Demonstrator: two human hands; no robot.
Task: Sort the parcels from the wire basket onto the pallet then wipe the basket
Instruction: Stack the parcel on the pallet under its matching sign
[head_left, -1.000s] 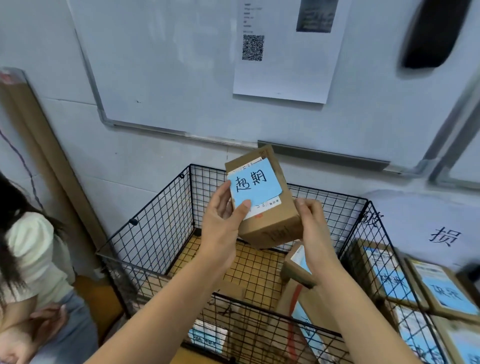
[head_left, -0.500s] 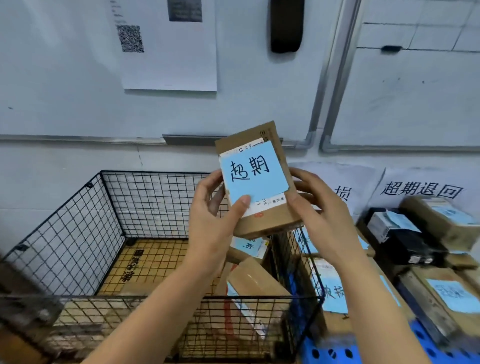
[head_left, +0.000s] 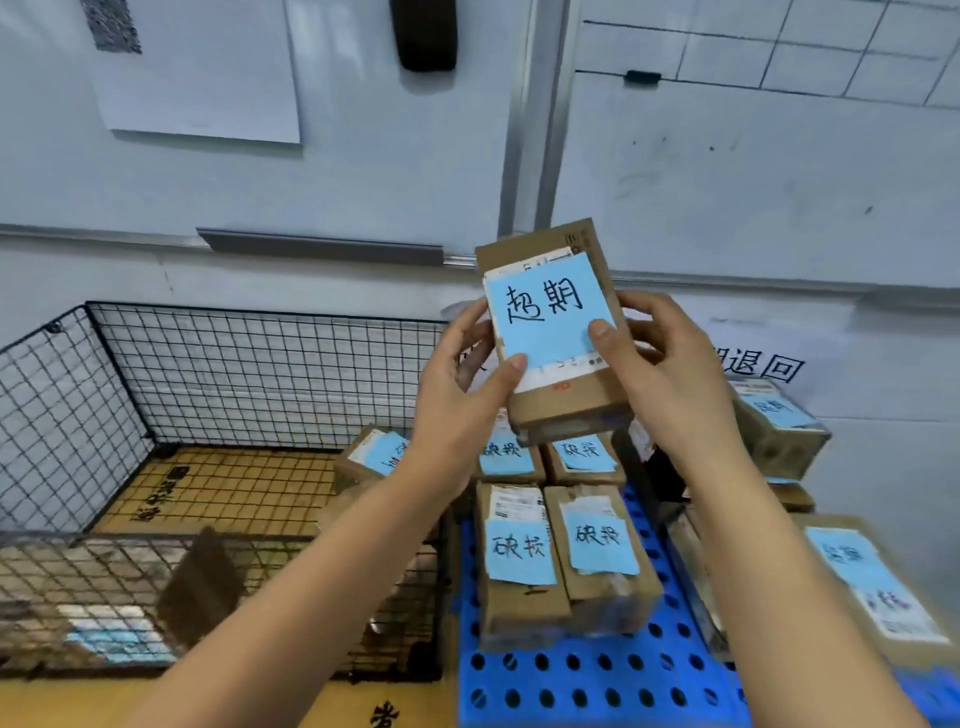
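Holding parcel (head_left: 558, 400) above blue pallet (head_left: 571, 680).
Clasped between left hand (head_left: 457, 410) and right hand (head_left: 670, 379), thumbs on its label.

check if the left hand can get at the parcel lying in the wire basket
Probably not yet: the left hand grips the held parcel with the right hand. Once freed, likely yes: the basket parcel lies beside that wrist and the wire basket is open-topped.

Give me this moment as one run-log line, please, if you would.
step: sorting | left grip: holds parcel | right grip: holds parcel | parcel: labelled 超期, raised near pallet | wire basket: other parcels inside
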